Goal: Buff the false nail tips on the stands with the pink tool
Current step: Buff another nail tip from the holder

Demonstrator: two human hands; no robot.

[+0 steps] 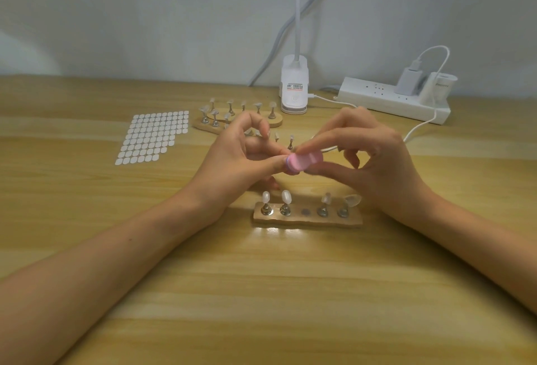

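Note:
My right hand [374, 158] pinches the pink tool [305, 161], a small rounded block, between thumb and fingers above the table. My left hand [235, 158] pinches a small nail tip [286, 163] against the tool's left end; my fingers hide most of it. Just below stands the near wooden stand [308, 219] with metal pegs bearing pale tips [286, 196], two on the left and two on the right. Its middle spot [304, 212] has no peg. Another row of tips [291, 138] shows behind my hands.
Two more wooden stands [274, 123] with several tips sit farther back. A sheet of white stickers [154, 136] lies at the left. A white clip lamp [294, 88] and a power strip [392, 100] with a charger and cable [421, 126] stand along the wall.

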